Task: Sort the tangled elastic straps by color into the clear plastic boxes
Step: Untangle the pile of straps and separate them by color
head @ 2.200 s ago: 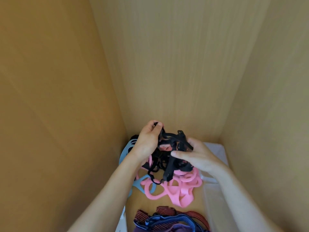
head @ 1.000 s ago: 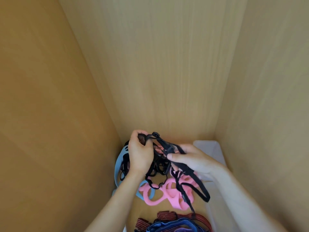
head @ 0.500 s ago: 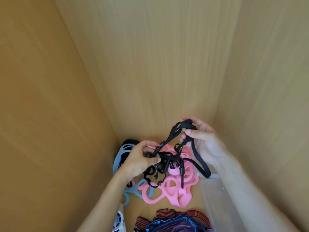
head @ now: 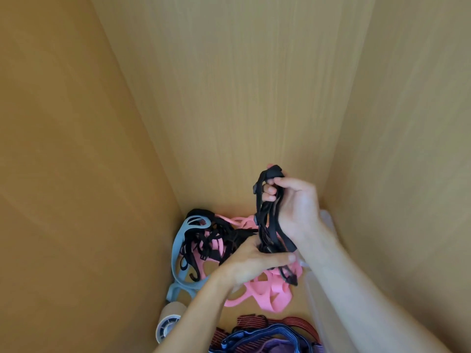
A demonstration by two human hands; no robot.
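A bundle of black straps (head: 267, 220) hangs between both hands above the pile on the shelf floor. My right hand (head: 293, 205) grips its upper loops, raised near the back wall. Lower down, my left hand (head: 252, 263) pinches the bundle's bottom part. More black straps (head: 204, 240) lie tangled over pink straps (head: 265, 291) and a light blue strap (head: 178, 250) at the back left. Red-striped straps (head: 293, 322) and blue ones (head: 257, 337) lie nearest me. A clear plastic box (head: 328, 222) shows on the right, mostly behind my right arm.
Wooden walls close in on the left, back and right. A roll of tape (head: 168, 322) lies at the left wall near the blue strap.
My right hand has gathered the black straps into a tighter bundle and closed on them. My left hand moved right, from the pile to the bundle's lower end.
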